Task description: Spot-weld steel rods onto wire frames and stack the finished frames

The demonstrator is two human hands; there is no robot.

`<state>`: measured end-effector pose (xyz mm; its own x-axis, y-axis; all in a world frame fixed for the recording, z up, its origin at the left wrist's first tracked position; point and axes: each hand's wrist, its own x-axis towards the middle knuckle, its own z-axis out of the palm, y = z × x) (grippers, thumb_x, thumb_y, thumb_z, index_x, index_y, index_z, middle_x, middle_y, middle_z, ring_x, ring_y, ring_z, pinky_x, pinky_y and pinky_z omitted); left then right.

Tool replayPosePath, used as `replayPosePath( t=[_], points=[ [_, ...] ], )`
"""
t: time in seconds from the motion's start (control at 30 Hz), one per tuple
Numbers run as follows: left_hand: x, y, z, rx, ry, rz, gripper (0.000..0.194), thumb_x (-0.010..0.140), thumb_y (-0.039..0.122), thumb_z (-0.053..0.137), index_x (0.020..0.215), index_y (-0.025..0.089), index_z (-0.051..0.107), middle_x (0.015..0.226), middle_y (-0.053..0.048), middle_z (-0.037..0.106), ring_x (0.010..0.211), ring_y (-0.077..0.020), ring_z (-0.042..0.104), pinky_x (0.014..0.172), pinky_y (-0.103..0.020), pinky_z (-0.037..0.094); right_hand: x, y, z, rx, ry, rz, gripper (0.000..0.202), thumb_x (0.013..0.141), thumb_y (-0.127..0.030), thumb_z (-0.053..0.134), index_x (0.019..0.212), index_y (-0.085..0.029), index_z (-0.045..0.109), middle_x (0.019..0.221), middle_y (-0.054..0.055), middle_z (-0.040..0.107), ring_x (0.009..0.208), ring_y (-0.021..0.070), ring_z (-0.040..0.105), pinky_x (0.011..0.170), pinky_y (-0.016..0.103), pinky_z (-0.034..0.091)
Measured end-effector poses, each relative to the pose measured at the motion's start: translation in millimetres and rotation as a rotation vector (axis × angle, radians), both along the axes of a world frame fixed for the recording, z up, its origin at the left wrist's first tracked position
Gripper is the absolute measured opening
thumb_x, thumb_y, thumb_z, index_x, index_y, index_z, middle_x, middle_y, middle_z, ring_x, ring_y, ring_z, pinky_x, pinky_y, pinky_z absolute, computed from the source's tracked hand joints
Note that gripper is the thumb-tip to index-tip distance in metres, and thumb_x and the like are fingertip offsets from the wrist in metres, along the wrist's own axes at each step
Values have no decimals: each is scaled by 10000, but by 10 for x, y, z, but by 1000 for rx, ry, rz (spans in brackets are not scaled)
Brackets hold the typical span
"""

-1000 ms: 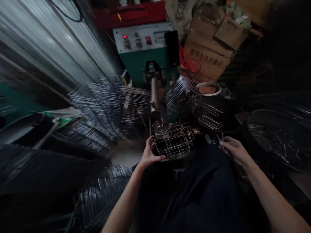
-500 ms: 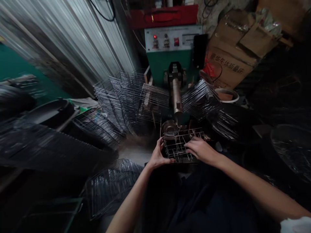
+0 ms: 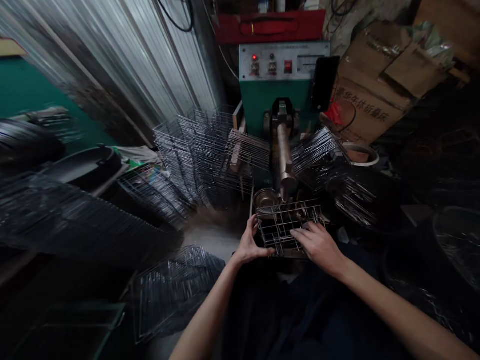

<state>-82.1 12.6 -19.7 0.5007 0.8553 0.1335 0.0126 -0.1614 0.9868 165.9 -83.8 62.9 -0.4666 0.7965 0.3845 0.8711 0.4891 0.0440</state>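
Both hands are on the wire grid (image 3: pixel 278 226), which lies low in front of the green machine (image 3: pixel 253 107), its far edge close to the tip of the thick metal rod (image 3: pixel 284 145); whether tip and wires touch, I cannot tell. The left hand (image 3: pixel 248 247) is spread along the grid's left end, thumb at the near corner and fingers at the far one, gripping it between them. The right hand (image 3: pixel 321 246) bends over the right part, fingertips down among the wires; whether they pinch one is too dark to make out. The likeliest trouble, I judge, is skew: should the left hand's hold slacken or the right press unevenly, the grid could swivel and its crossings sit crooked beneath the rod. A loose wire under the right fingertips, if there is one, could roll off line just as easily. Worse would be the rod coming down with fingers near its tip, as the lit red lamp (image 3: pixel 254 57) suggests that the machine has power. Sliding the grid left or away could also snag it on the round metal dish (image 3: pixel 267 199) just beside its far left corner.
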Motion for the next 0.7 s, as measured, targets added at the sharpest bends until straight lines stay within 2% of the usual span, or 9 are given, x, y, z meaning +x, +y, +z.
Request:
replayPosePath(
  t=[0.2,0.5,0.7],
  points=[
    [39,112,9,30,-19,2,1251,498,384,941,1493,292,188,1506,-160,346,1390,-383,424,1177,-587,311,51,91,-71,4,80,-12,400,932,-94,530,1302,-202,638,1181,90,726,1029,272,596,841,408,477],
    [72,278,18,23,-44,12,1233,516,373,938,1489,269,188,1515,-166,348,1410,-377,403,1196,-564,290,88,306,-104,15,101,-23,395,943,-110,509,1302,-207,642,1209,77,717,1047,273,589,854,412,483],
    [70,281,79,42,-64,8,1176,524,337,933,1469,279,235,1496,-145,378,1359,-364,471,1186,-560,316,23,325,-61,25,191,-65,329,962,-88,473,1194,-199,678,1081,86,713,1001,251,572,888,382,463]
  ],
)
